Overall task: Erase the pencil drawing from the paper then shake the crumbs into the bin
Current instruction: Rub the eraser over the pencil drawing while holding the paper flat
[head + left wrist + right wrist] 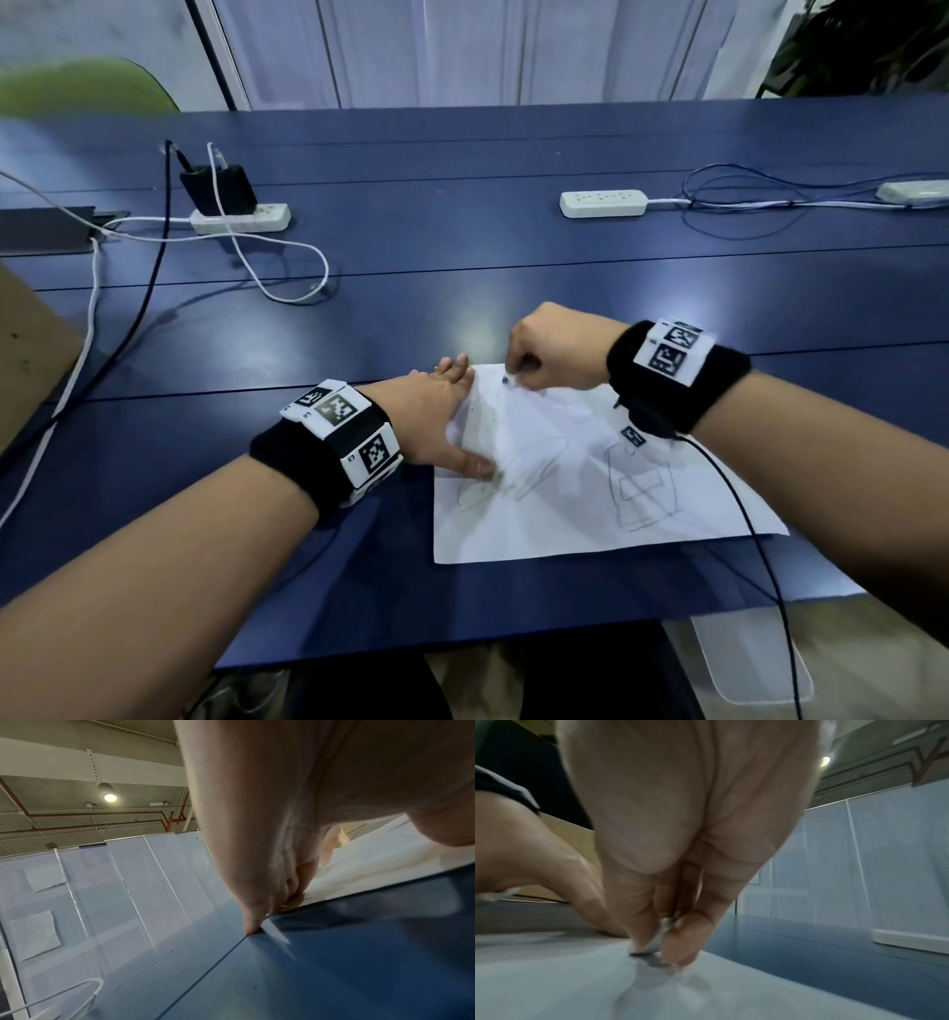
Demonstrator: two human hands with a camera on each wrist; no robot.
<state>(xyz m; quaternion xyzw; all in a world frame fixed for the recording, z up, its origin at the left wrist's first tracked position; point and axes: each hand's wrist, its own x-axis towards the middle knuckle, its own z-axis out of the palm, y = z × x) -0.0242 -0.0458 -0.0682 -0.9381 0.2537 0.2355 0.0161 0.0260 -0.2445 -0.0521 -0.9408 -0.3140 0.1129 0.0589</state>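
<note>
The right hand [552, 349] pinched a small white eraser [654, 940] against the far edge of the paper [565, 519]. The left hand [436, 416] lay flat with straight fingers, pressing the sheet's left edge. The paper, bearing faint pencil sketches [642, 485], rested near the front edge of the blue table [462, 246].

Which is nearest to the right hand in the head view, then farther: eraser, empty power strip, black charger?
From the right hand:
1. Eraser, pinched in its fingertips on the paper.
2. Empty power strip, beyond it, mid-table.
3. Black charger, far left, plugged into another strip.
</note>
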